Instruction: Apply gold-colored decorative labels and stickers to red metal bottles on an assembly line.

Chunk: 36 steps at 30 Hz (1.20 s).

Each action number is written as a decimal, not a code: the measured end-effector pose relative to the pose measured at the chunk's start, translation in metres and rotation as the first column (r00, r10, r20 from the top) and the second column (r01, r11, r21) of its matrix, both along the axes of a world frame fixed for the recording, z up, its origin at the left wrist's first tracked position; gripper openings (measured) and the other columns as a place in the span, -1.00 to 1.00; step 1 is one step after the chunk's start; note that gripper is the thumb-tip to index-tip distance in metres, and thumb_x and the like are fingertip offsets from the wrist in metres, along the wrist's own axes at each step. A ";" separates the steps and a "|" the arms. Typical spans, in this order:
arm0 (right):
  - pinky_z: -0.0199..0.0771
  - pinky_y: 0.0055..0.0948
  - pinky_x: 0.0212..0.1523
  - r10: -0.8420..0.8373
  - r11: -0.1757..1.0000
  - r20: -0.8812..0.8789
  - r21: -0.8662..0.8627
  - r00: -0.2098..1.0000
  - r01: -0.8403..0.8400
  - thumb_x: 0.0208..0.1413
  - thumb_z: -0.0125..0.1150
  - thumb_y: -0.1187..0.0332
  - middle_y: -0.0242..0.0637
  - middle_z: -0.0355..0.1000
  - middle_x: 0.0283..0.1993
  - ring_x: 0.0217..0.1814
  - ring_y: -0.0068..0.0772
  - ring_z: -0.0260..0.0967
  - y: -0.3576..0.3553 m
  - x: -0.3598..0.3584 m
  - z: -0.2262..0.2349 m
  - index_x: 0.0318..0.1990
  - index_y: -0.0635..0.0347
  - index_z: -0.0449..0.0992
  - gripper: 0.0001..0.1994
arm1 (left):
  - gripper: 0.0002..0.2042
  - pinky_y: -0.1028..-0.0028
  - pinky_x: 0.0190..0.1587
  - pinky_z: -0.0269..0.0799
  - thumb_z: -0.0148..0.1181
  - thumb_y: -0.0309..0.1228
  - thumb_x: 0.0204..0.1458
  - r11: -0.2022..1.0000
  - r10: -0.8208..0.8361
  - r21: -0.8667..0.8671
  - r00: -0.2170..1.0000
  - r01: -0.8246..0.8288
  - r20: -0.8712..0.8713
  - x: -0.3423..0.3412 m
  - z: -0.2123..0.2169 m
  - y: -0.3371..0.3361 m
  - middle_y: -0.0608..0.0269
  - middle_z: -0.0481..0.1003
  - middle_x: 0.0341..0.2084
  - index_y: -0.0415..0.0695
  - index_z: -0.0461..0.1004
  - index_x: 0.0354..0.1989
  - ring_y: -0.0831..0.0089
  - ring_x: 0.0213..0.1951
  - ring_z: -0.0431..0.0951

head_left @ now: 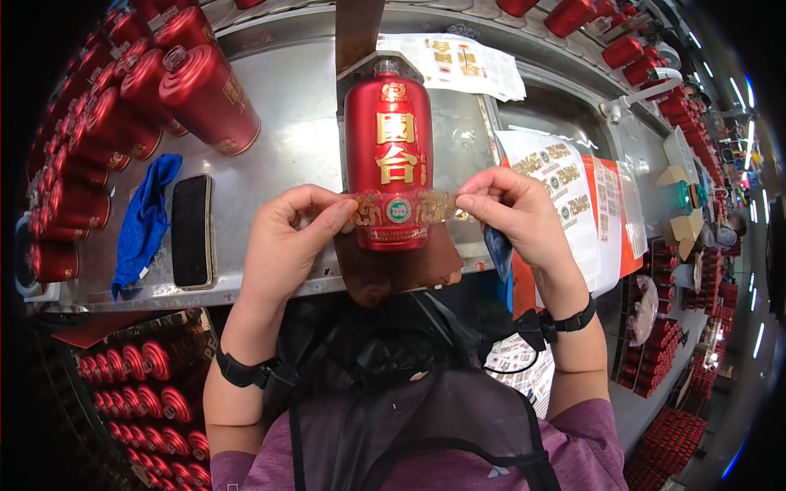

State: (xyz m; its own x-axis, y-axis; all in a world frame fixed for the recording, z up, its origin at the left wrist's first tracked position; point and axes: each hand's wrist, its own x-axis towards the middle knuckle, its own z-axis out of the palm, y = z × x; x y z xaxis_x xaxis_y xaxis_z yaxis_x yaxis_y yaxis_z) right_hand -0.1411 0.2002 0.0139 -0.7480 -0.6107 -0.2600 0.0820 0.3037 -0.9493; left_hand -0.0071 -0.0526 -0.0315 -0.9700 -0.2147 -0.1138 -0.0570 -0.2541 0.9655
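A red bottle (360,139) with gold lettering lies on a brown pad (397,278), its clear neck pointing away from me. Across its lower part runs a clear sticker (399,211) with gold patterns and a round green emblem. My left hand (286,233) pinches the sticker's left end between thumb and fingertips. At the other end, my right hand (524,217) pinches it the same way. The strip spans the bottle's width; how much of it touches the surface I cannot tell.
Several red bottles (209,98) stand on the metal bench at left, near a blue cloth (147,221) and a phone (191,233). Sticker sheets (565,192) lie at right, others (458,69) beyond the bottle. A crate of red bottles (147,401) sits below left.
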 end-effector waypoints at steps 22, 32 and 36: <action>0.27 -0.74 -0.33 -0.001 1.000 0.024 -0.012 1.000 0.002 0.18 0.33 0.40 -0.59 0.47 -0.41 -0.38 -0.84 0.30 -0.004 0.000 -0.006 -0.18 0.27 0.61 -0.86 | -0.91 0.62 -0.21 0.43 0.28 -0.50 0.17 1.000 0.029 0.007 1.000 -0.029 0.011 -0.002 -0.002 0.002 0.34 0.59 -0.41 -0.28 0.59 -0.25 0.67 -0.33 0.51; 0.33 -0.71 -0.30 -0.092 0.992 -0.177 0.069 0.980 0.105 0.17 0.34 0.33 -0.49 0.52 -0.31 -0.39 -0.80 0.25 0.003 -0.012 -0.030 -0.10 0.25 0.62 -0.78 | -0.80 0.65 -0.16 0.43 0.22 -0.53 0.21 0.965 0.259 0.040 0.966 -0.259 -0.018 -0.005 -0.014 0.008 0.28 0.57 -0.18 -0.27 0.49 -0.02 0.68 -0.22 0.52; 0.32 -0.70 -0.34 -0.203 0.975 -0.249 0.034 0.947 0.218 0.16 0.36 0.30 -0.44 0.54 -0.26 -0.41 -0.80 0.23 -0.003 -0.007 -0.024 0.02 0.23 0.59 -0.68 | -0.68 0.52 0.07 0.40 0.20 -0.45 0.23 0.932 0.331 -0.144 0.943 -0.332 -0.035 -0.006 -0.017 -0.002 0.17 0.50 0.00 -0.23 0.42 0.13 0.56 0.00 0.49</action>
